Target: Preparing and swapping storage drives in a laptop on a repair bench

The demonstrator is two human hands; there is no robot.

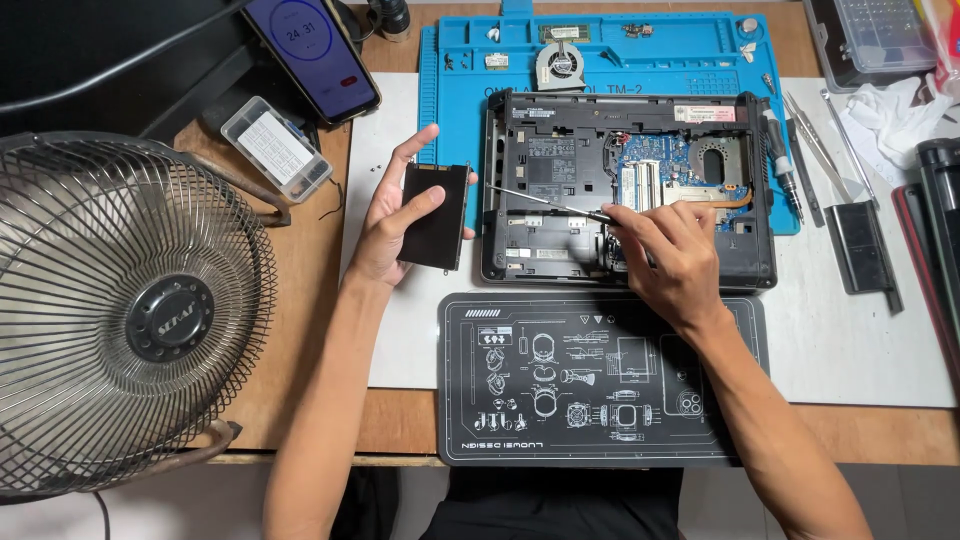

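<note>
Your left hand [395, 215] holds a flat black drive [436, 215] upright off the white sheet [860, 340], thumb across its face and fingers curled behind its far edge, so the grip is clamped on the drive. It hangs just left of the opened laptop [628, 190], not touching it. Your right hand [672, 255] rests over the laptop's lower middle, fingers pinched shut on a thin tool [545, 204] (tweezers or a slim driver, I cannot tell which) whose tip points left across the empty bay. The laptop lies partly on a blue mat [455, 120], with a small fan [558, 65] lying on the mat above it. A dark printed mat [600, 380] lies under your right wrist, near the desk edge. A wire desk fan [120, 310] stands far left, a phone [310, 55] leans at the top left, and a clear box [275, 148] sits just below the phone. More tools [820, 150] lie right of the laptop.
</note>
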